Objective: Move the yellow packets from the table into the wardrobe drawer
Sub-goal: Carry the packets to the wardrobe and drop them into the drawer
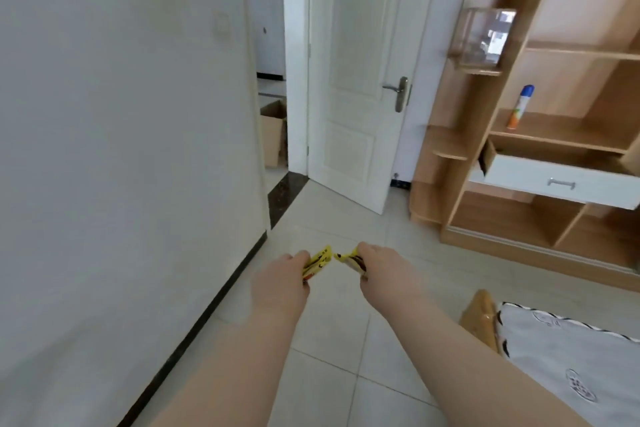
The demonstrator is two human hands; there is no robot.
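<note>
Yellow packets [317, 263] gripped in the left hand [282, 276], fingers curled round the lower end, red and black print along one edge. Second bunch [348, 262] of the same yellow packs gripped in the right hand [381, 267], likewise closed round it. Tips of the two bunches almost touching, both carried in the air over the floor [329, 340], well apart from the drawer [519, 173].

Pale square tiles underfoot, with a black skirting strip [207, 305] along the foot of the white wall [121, 114] on the left. White panelled door [353, 80] straight ahead, swung open into the room, with a metal handle [398, 90] near its right edge.

Light wooden wardrobe [460, 184] on the right, open-fronted, with shelves and cubbies. White-fronted drawer pulled out, metal pull on its face, inside hidden from this angle. Spray can [521, 107] with a blue cap upright on the shelf just above the drawer. Clear box [485, 38] on a small side shelf higher up. Bare tiles between the hands and the wardrobe.

Bed [571, 374] with a white patterned cover at lower right, cut off by the frame edge. Brown object [481, 315] at its corner, too unclear to name. Cardboard box [273, 135] beyond the doorway, partly hidden by the door frame. Count of packets in each hand impossible to tell, print blurred.
</note>
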